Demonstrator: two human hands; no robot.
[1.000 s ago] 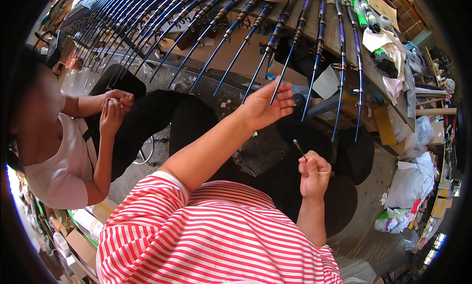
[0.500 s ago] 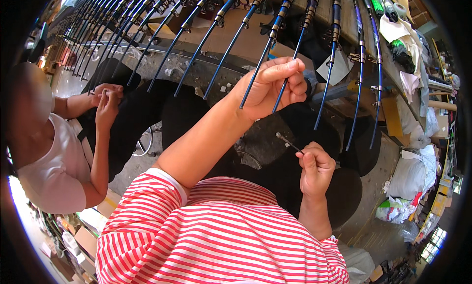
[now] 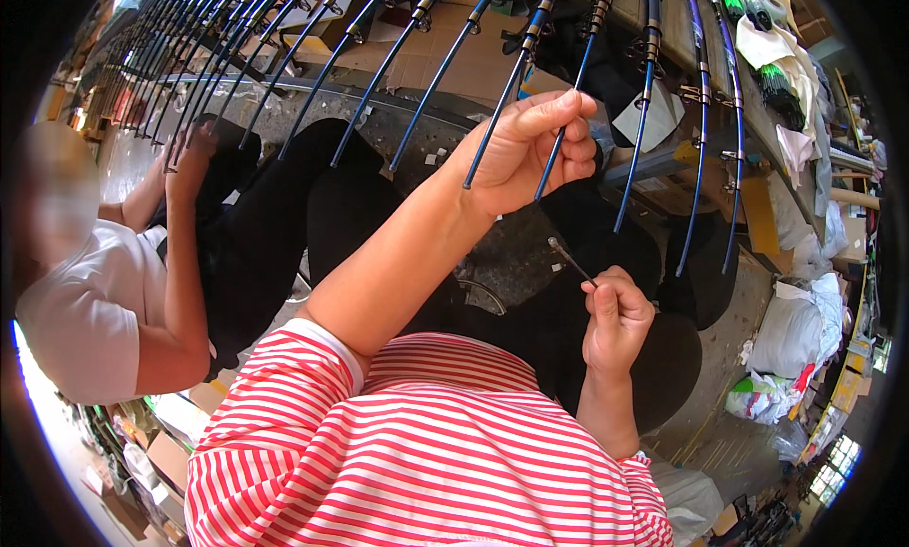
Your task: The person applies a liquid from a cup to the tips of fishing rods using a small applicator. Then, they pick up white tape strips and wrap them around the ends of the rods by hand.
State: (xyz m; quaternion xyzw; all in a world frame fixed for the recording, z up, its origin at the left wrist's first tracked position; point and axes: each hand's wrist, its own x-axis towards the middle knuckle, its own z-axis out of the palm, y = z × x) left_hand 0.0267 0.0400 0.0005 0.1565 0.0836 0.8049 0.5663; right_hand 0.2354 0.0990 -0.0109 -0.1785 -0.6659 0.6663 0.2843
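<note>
Rows of slim dark-blue fishing rods with guides hang off the bench edge, tips pointing toward me. My left hand (image 3: 530, 149) is closed on one fishing rod (image 3: 586, 62), thumb and fingers pinching it a little above its lower end. A neighbouring rod (image 3: 492, 135) crosses in front of that hand's wrist. Lower and to the right, my right hand (image 3: 617, 315) pinches a thin dark stick (image 3: 574, 263) with a small pale, shiny tip. The stick points up and left, apart from the rods. What the tip is made of, I cannot make out.
A person in a white shirt (image 3: 90, 310) sits at the left, hands by the rod ends there. A wooden bench (image 3: 677, 35) bears the rods. White sacks (image 3: 793, 334) stand on the floor at right, and cardboard (image 3: 445, 69) lies beneath the rods.
My right hand and the stick have shifted slightly right, and the stick tilts up more steeply. My left hand keeps its pinch on the rod. The other person's hands have moved up.
</note>
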